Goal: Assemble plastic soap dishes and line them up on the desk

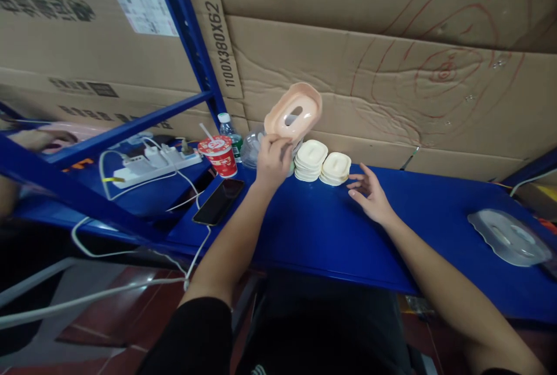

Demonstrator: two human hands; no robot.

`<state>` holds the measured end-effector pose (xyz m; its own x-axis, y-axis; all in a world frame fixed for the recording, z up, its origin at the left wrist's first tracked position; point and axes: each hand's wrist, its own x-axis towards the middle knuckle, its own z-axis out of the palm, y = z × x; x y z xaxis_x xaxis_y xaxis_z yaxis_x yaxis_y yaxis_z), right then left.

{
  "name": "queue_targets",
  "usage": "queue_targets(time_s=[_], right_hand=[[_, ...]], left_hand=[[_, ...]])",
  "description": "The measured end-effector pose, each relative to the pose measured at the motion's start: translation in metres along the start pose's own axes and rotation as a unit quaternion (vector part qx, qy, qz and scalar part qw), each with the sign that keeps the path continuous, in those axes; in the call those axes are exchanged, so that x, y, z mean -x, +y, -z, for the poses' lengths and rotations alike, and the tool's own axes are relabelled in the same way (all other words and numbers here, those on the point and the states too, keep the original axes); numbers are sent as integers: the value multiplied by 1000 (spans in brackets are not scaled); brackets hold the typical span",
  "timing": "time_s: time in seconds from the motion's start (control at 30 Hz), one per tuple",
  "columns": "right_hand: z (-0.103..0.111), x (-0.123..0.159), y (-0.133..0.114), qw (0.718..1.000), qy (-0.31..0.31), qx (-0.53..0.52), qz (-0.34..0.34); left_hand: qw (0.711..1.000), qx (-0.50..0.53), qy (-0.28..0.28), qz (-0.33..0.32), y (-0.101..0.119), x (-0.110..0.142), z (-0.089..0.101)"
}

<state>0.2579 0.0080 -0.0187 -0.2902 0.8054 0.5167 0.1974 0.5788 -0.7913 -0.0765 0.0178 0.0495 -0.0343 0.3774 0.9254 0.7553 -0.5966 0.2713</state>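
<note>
Just right of the red cup (223, 160) and up off the tabletop, there's a peach plastic cover (307, 109) with an oval hole in it, tilted so you can see into its hollow. The left hand (274, 160) has its lower edge clamped between thumb and fingers. Further right of the cup sit 2 stacks of cream squarish pieces, the taller stack (310, 159) nearer the cup and the shorter stack (335, 168) just past it. The right hand (369, 194) is on the far side of those, fingers spread and grip empty, right by the shorter stack; honestly can't tell if the fingertips touch it. Squeezed in between cup and cover is some clear plastic (251, 150), partly hidden, plus a bottle (230, 130) with a white cap just behind the cup. In front of the cup there's a dark phone (219, 202) lying flat, and to its left a white power strip (156, 165) loaded with plugs. Way off right of the cup, a clear lid (509, 237) lies on the blue table (322, 241).
</note>
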Motion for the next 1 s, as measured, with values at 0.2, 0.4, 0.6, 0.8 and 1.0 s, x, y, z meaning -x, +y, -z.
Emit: queue_targets(time_s=[0.2, 0.4, 0.6, 0.8, 1.0], right_hand=[[-1, 0, 3, 1000, -14, 12, -5], [0, 0, 0, 999, -17, 30, -8], [-1, 0, -2, 999, -22, 45, 2], [11, -3, -12, 991, -20, 132, 21], [84, -19, -25, 924, 81, 373, 9]], left_hand=[[996, -75, -56, -6, -28, -25, 10], [992, -93, -84, -32, -30, -34, 4], [997, -77, -31, 2, -33, -26, 7], [991, -16, 108, 76, -34, 0, -2], [994, 11, 87, 68, -23, 25, -6]])
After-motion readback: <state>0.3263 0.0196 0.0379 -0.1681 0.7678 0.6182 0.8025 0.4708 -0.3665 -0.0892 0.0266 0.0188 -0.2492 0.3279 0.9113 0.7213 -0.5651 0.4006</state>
